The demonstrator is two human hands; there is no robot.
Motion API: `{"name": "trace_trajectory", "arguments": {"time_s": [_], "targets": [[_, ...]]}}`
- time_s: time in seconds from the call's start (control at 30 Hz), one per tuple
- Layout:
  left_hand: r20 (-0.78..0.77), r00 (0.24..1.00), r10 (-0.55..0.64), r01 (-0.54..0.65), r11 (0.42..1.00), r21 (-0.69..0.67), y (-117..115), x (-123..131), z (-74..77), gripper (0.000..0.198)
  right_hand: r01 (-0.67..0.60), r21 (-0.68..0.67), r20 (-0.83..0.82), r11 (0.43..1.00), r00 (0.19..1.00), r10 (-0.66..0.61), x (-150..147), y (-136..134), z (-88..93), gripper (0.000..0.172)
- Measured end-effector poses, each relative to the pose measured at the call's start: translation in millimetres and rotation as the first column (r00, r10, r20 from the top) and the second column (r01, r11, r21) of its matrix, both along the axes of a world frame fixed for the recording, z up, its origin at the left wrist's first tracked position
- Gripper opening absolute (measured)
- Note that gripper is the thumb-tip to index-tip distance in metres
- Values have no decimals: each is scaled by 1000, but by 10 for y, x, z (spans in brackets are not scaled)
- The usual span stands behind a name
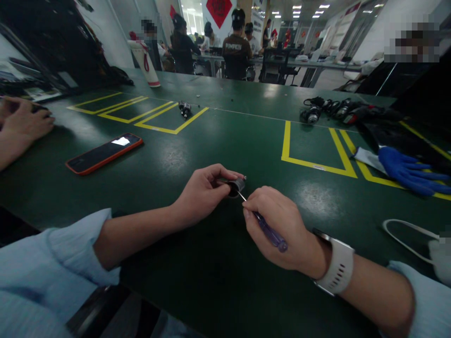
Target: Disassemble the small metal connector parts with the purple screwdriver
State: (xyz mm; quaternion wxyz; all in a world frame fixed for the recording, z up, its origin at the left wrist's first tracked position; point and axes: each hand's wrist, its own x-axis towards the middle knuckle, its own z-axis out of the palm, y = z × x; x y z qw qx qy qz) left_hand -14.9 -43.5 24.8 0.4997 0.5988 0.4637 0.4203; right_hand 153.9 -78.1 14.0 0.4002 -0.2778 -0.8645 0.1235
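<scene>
Pinched between the fingers and thumb of my left hand is a small grey, hollow cylindrical part, its dark opening facing me. My right hand grips a screwdriver with a clear purple handle. The thin metal shaft points up and left, and its tip reaches the cylinder's opening; whether it touches the inside cannot be made out. Both hands are held above the green table, near its front edge.
An orange-cased phone lies to the left, near another person's hand. A small metal assembly sits by yellow tape outlines. At right are dark cabled parts, a blue glove and a white cable. A white cone-shaped object stands farther back.
</scene>
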Motion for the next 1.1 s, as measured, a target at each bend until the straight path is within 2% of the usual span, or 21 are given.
{"name": "trace_trajectory", "arguments": {"time_s": [0.37, 0.63, 0.77, 0.83, 0.9, 0.97, 1.1], "targets": [[85, 996, 20, -15, 998, -55, 30, -7, -52, 10, -67, 130, -48, 989, 996, 74, 13, -48, 7, 12], [222, 971, 88, -66, 992, -106, 176, 25, -164, 34, -200, 256, 62, 946, 980, 190, -17, -109, -76, 17], [256, 961, 110, -91, 992, -85, 278, 63, -226, 39, -207, 299, 81, 931, 978, 191, -33, -106, -65, 20], [242, 963, 122, -117, 993, -35, 388, 99, -265, 37, -187, 305, 65, 934, 982, 175, -35, -94, -57, 19], [169, 969, 179, -192, 979, 64, 580, 142, -313, 32, -181, 316, 55, 931, 983, 173, -34, -83, -52, 18], [18, 953, 302, -298, 928, 222, 854, 173, -360, 29, -194, 339, 68, 921, 981, 182, -32, -74, -51, 17], [-71, 903, 424, -373, 854, 363, 1480, 96, -391, 36, -195, 369, 107, 909, 980, 167, -28, -63, -48, 17]]}}
